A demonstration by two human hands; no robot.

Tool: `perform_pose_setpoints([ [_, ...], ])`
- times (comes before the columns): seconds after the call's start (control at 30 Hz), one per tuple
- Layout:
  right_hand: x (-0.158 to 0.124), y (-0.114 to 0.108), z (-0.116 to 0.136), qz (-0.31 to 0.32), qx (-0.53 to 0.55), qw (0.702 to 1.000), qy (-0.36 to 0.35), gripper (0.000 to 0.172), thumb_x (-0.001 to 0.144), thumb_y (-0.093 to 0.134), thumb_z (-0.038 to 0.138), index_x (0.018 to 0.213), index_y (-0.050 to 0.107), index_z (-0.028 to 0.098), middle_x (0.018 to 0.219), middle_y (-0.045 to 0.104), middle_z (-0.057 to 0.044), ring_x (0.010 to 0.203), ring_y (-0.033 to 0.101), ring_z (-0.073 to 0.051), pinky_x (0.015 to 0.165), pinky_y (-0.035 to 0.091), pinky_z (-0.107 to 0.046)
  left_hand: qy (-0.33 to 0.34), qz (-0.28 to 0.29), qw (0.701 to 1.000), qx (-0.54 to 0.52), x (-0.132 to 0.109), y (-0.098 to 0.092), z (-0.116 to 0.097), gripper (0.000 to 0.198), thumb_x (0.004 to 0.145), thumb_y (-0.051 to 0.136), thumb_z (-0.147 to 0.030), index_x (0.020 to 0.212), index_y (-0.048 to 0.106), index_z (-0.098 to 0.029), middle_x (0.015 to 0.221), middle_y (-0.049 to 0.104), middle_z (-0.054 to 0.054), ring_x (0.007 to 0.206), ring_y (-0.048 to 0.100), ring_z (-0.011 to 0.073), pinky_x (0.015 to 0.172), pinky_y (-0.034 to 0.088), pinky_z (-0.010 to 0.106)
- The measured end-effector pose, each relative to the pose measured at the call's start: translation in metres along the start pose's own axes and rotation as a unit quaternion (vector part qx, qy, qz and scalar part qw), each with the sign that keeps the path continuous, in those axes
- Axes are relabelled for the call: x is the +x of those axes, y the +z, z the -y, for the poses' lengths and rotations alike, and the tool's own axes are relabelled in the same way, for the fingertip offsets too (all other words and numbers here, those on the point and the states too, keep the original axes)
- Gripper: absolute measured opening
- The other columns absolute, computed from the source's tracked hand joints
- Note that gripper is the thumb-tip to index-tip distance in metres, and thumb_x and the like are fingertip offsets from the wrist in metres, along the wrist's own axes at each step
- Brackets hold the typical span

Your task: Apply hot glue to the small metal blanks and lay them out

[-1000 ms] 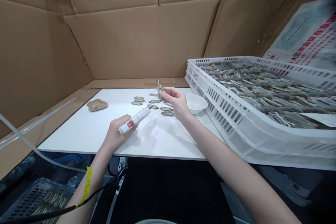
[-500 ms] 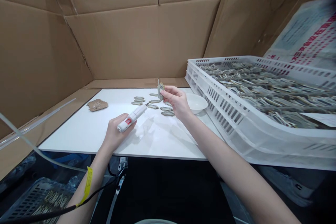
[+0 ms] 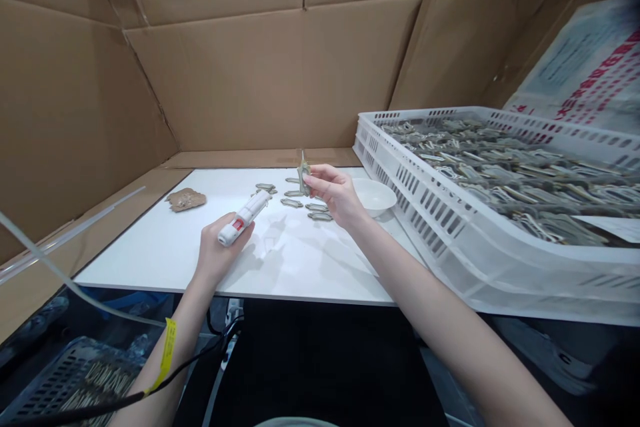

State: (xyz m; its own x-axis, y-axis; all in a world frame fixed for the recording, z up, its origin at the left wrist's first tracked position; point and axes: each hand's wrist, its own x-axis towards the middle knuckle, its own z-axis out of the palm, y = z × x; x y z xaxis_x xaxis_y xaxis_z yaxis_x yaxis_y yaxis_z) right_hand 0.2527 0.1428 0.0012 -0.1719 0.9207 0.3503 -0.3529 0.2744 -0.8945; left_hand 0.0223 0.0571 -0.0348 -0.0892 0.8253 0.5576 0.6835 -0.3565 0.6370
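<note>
My left hand (image 3: 219, 243) is wrapped round a white pen-shaped tool (image 3: 245, 216) with a red mark, its slim end tilted up and away over the table. My right hand (image 3: 341, 195) pinches a small grey-green flat piece (image 3: 303, 177) with a ring-like outline, held upright above the table. Beneath and beside it lie several similar flat pieces (image 3: 291, 203) on the white tabletop (image 3: 165, 253). The tool's tip is apart from the held piece and hard to make out.
A white bowl (image 3: 377, 195) stands behind my right wrist. To the right, a large white plastic crate (image 3: 480, 267) holds rows of flat pieces. A torn brown scrap (image 3: 186, 199) lies at left. Cardboard walls (image 3: 240, 80) enclose the table. A tagged cable (image 3: 168, 347) crosses my left forearm.
My left hand has drawn the white tool slightly back and left, away from the pieces. The piece in my right hand has turned a little and shifted slightly left.
</note>
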Motion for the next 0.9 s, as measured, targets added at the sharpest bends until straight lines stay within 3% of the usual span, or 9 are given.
perform_pose_setpoints([
  [0.17, -0.001, 0.000, 0.003, 0.031, -0.010, 0.999, -0.004, 0.025, 0.060, 0.082, 0.037, 0.078, 0.071, 0.023, 0.070, 0.064, 0.001, 0.065, 0.054, -0.013, 0.060, 0.044, -0.028, -0.008, -0.030, 0.999, -0.012, 0.000, 0.000, 0.005, 0.032, 0.081, 0.066, -0.033, 0.060, 0.046, -0.020, 0.051, 0.049, -0.005, 0.047, 0.046, 0.0106, 0.045, 0.034, 0.022],
  [0.33, -0.002, 0.000, 0.004, 0.122, -0.046, 0.991, 0.010, 0.026, 0.061, 0.082, 0.038, 0.077, 0.070, 0.022, 0.070, 0.065, 0.001, 0.062, 0.055, -0.012, 0.059, 0.044, -0.028, -0.010, -0.044, 0.999, -0.031, -0.001, 0.002, 0.012, 0.029, 0.081, 0.067, -0.036, 0.063, 0.052, -0.019, 0.052, 0.053, -0.004, 0.048, 0.049, 0.0115, 0.045, 0.036, 0.022],
  [0.47, -0.002, -0.002, -0.003, 0.192, -0.136, 0.971, 0.031, 0.028, 0.065, 0.080, 0.039, 0.084, 0.070, 0.021, 0.067, 0.067, 0.000, 0.061, 0.059, -0.014, 0.057, 0.042, -0.028, -0.017, -0.048, 0.998, -0.034, -0.001, 0.004, 0.016, 0.030, 0.082, 0.067, -0.037, 0.063, 0.052, -0.019, 0.053, 0.053, -0.004, 0.048, 0.049, 0.0111, 0.046, 0.037, 0.022],
  [0.63, -0.003, -0.001, -0.017, 0.176, -0.320, 0.931, -0.022, 0.013, 0.068, 0.075, 0.026, 0.078, 0.068, 0.020, 0.065, 0.068, -0.001, 0.066, 0.063, -0.016, 0.064, 0.042, -0.030, -0.028, -0.051, 0.998, -0.035, -0.002, 0.004, 0.017, 0.032, 0.081, 0.068, -0.037, 0.061, 0.052, -0.018, 0.053, 0.053, -0.004, 0.049, 0.047, 0.0104, 0.047, 0.037, 0.022],
  [0.9, 0.002, -0.006, -0.040, 0.196, -0.423, 0.881, -0.085, 0.004, 0.076, 0.070, 0.023, 0.079, 0.070, 0.021, 0.075, 0.071, -0.003, 0.070, 0.062, -0.016, 0.068, 0.041, -0.031, -0.030, -0.050, 0.997, -0.045, -0.001, 0.004, 0.016, 0.031, 0.080, 0.069, -0.035, 0.061, 0.051, -0.018, 0.053, 0.052, -0.004, 0.050, 0.047, 0.0106, 0.046, 0.036, 0.022],
])
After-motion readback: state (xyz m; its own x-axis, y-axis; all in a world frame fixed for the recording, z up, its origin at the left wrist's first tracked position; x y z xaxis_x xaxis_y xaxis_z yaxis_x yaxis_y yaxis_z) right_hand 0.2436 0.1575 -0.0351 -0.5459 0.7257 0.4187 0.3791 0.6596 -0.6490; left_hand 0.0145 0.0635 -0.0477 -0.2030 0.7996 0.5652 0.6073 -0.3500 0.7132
